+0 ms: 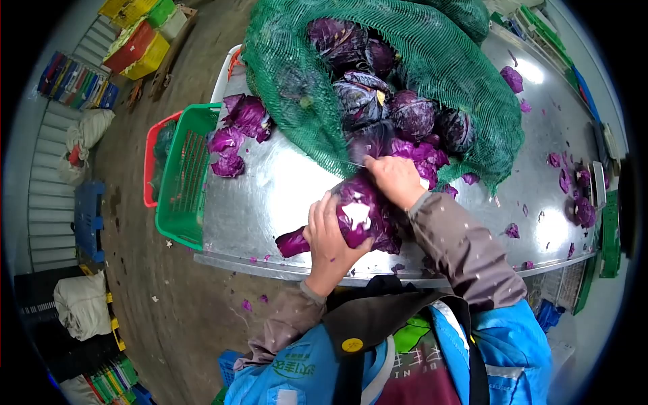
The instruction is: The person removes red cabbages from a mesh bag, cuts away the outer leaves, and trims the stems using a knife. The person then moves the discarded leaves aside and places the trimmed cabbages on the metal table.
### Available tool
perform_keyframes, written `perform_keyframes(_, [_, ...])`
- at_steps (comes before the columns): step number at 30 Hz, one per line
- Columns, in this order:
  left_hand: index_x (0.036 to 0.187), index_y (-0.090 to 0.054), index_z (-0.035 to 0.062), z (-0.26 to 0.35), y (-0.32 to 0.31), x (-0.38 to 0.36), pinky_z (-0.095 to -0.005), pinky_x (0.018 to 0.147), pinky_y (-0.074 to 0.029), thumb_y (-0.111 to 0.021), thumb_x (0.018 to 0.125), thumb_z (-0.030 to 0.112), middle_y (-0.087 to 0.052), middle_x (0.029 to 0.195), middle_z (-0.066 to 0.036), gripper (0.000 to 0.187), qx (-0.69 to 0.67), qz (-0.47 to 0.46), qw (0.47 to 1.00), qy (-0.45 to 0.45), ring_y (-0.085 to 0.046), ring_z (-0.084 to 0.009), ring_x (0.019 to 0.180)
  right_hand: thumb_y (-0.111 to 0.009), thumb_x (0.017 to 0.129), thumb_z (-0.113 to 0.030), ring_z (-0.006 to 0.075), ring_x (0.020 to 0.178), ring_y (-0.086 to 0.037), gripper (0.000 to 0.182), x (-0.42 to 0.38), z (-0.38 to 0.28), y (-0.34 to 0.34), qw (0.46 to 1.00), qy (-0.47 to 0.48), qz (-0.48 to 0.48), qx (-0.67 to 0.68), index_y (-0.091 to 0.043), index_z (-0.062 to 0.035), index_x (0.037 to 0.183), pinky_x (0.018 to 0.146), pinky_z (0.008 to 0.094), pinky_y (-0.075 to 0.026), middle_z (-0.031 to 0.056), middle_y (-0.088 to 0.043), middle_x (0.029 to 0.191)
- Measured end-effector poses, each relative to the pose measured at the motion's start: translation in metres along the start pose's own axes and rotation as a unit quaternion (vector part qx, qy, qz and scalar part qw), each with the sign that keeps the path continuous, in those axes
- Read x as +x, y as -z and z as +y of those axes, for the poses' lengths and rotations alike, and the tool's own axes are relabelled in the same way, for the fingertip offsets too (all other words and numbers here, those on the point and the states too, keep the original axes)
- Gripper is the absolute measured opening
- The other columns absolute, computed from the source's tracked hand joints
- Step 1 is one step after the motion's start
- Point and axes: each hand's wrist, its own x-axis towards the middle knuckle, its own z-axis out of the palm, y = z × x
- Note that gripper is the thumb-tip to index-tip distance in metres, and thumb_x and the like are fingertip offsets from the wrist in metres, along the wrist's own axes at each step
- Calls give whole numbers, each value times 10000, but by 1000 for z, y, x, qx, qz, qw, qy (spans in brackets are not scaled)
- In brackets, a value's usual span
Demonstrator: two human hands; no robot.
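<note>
My left hand (333, 241) is wrapped round the left side of a red cabbage (358, 209) with a white cut stem, near the front edge of the metal table (283, 182). Just above the cabbage, my right hand (393, 179) is closed, its fingers pinching something at the cabbage's top that is blurred, perhaps a leaf. Loose purple leaves (291, 243) lie under and beside the cabbage. Behind my hands, a green net sack (472, 88) lies open with several red cabbages (413, 113) in its mouth.
A green basket (182, 175) and a red one (152, 162) stand at the table's left edge. Peeled leaves (248, 116) lie at the table's left, with more scraps (584, 210) at the right. Crates (138, 50) stand on the floor at upper left.
</note>
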Motion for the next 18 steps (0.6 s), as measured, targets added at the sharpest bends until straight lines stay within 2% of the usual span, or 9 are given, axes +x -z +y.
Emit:
perform_keyframes(2, [1320,-320,-7,-5,2,-13,-520,1025,-272,-812,570,282,-363,1337,-229,942,-28,6,999,-38,-335,-405,1247,-607,832,-225,329,691,-641,218,-3,16,3,997,-35,-53,51,-601,-65,979,582,460,-498,148,-638,745])
perform_keyframes(3, [1327,-300,-6,-11,1,-19,-495,1041,-277,-819,585,288,-343,1352,-224,952,-35,29,998,-53,-335,-391,1255,-607,832,-225,329,691,-641,218,-4,16,5,997,-34,-54,51,-601,-65,979,582,460,-498,148,-638,745])
perform_keyframes(6, [1348,-273,-5,-24,6,-24,-422,1065,-294,-829,610,267,-314,1363,-206,963,-100,41,994,16,-343,-347,1269,-626,834,-247,385,728,-616,382,-15,2,24,986,-89,-20,141,-517,-74,1157,619,476,-481,209,-626,770])
perform_keyframes(7, [1357,-270,-2,-29,4,-24,-418,1064,-298,-828,607,250,-318,1361,-201,968,-127,56,990,27,-352,-334,1267,-648,814,-292,379,727,-618,450,-20,-7,35,979,-99,-6,176,-496,-42,1156,626,477,-478,210,-617,751])
perform_keyframes(9, [1360,-271,-3,-29,5,-23,-414,1062,-303,-826,603,243,-323,1359,-200,970,-142,59,986,61,-360,-330,1262,-667,766,-349,382,727,-628,505,-33,-34,66,965,-116,-55,229,-498,16,1072,628,466,-506,201,-623,761])
perform_keyframes(11, [1360,-276,-2,-29,5,-22,-421,1062,-304,-825,595,237,-326,1362,-205,971,-144,58,986,67,-363,-336,1262,-683,725,-384,384,696,-628,516,-45,-49,69,971,-89,-88,205,-530,45,967,619,469,-505,209,-619,737])
perform_keyframes(12, [1358,-278,0,-28,3,-22,-424,1061,-305,-825,594,241,-328,1363,-207,970,-138,63,987,58,-362,-340,1264,-677,716,-365,386,681,-626,446,-50,-49,58,967,-84,-68,231,-556,42,854,620,476,-501,214,-612,700])
perform_keyframes(13, [1356,-281,1,-27,2,-23,-428,1061,-306,-826,593,245,-330,1364,-209,968,-132,67,988,49,-361,-344,1265,-668,711,-330,391,675,-623,397,-49,-48,54,955,-118,-115,247,-560,42,800,625,479,-499,216,-606,677])
perform_keyframes(18, [1361,-279,17,-20,3,-23,-435,1055,-312,-825,610,269,-327,1373,-213,963,-102,60,993,22,-364,-352,1266,-662,706,-268,399,673,-618,320,-55,-44,52,960,-113,-113,230,-578,29,788,629,481,-498,220,-603,664])
